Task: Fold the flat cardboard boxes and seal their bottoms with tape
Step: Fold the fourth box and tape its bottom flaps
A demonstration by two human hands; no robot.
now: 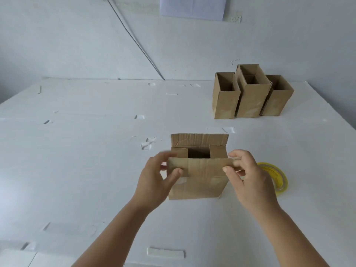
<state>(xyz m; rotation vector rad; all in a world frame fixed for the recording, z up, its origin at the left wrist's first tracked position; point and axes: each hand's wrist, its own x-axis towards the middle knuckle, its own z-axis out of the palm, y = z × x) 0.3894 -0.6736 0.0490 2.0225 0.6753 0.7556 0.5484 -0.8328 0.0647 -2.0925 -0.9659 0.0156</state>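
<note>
Your left hand (157, 175) and right hand (244, 176) are up front, each pinching one end of the near flap (200, 166), thumb on the face, fingers behind. That flap belongs to the cardboard box (198, 170) standing mid-tabletop (86, 151), open end up. Two short side flaps are already turned in, and the far flap (199, 139) stands upright behind them. Judging by the creases, this board is light and fairly stiff but dents easily, so keep your grip near the flap's corners and fold along the score line. Just right of the box, partly behind your right hand, sits the yellow tape roll (277, 178). Well back to the right, three folded boxes (250, 93) stand touching, mouths up.
</note>
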